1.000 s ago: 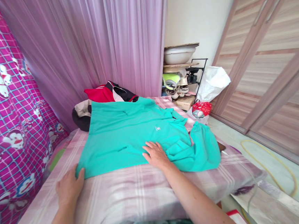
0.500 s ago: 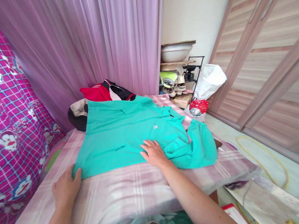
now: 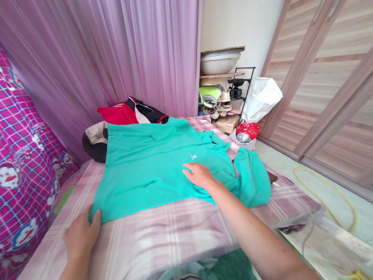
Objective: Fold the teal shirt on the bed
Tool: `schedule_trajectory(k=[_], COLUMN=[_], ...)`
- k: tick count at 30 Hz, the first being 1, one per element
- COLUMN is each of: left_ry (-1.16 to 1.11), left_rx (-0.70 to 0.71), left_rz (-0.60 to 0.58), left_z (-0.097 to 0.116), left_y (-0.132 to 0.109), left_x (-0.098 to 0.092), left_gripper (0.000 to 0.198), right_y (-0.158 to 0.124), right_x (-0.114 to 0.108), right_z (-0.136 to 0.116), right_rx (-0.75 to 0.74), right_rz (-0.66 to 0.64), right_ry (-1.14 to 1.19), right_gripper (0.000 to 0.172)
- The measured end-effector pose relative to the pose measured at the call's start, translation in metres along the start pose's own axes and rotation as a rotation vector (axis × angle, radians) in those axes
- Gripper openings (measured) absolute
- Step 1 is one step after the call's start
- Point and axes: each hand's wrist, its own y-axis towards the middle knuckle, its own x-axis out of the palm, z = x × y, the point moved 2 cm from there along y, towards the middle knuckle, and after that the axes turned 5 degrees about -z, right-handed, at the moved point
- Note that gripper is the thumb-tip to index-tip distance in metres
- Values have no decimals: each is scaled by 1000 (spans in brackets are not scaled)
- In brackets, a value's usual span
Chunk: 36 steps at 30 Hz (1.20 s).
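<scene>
A teal jacket [image 3: 136, 157] with a small white chest logo and dark pocket zips lies spread on the bed, its hem to the left. My left hand [image 3: 82, 232] grips the near hem corner between thumb and fingers. Over the chest area of the jacket is my right hand [image 3: 198, 174], open, fingers extended to the left and slightly bent. Whether its fingertips touch the cloth is hard to tell. One bunched sleeve [image 3: 253, 177] is folded at the right, partly behind my right forearm.
The bed [image 3: 143, 239] has a pink plaid cover. Behind the jacket lie red and navy clothes [image 3: 119, 113] and a black and beige item [image 3: 96, 145]. A shoe rack [image 3: 247, 86], a white bag [image 3: 263, 96] and a wardrobe [image 3: 331, 79] stand on the right.
My right hand has moved right and away from me across the jacket, towards the logo. My left hand stays at the hem corner. The view has shifted slightly.
</scene>
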Motion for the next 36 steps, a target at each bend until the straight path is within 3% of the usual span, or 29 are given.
schedule_trajectory(k=[3, 5, 8, 11, 17, 22, 28, 36], left_ry=[-3, -10, -24, -33, -51, -37, -31, -38], left_rx=[2, 4, 15, 32, 32, 38, 9, 13], left_rz=[4, 13, 30, 38, 55, 29, 48, 50], left_z=[0, 0, 0, 0, -2, -2, 0, 0], left_y=[0, 0, 0, 0, 1, 0, 0, 0], left_x=[0, 1, 1, 2, 2, 3, 4, 4], left_gripper=[71, 70, 68, 67, 65, 67, 65, 67], right_y=[15, 18, 12, 5, 12, 17, 16, 18], right_x=[-23, -27, -16, 0, -2, -7, 4, 4], right_z=[40, 68, 101, 118, 119, 117, 127, 114], right_rx=[228, 331, 415, 447, 465, 447, 584, 512], right_rz=[49, 50, 50, 55, -21, 42, -47, -33], right_ry=[-98, -142, -229, -292, -270, -281, -224, -219], right_gripper=[41, 43, 48, 52, 53, 58, 67, 66])
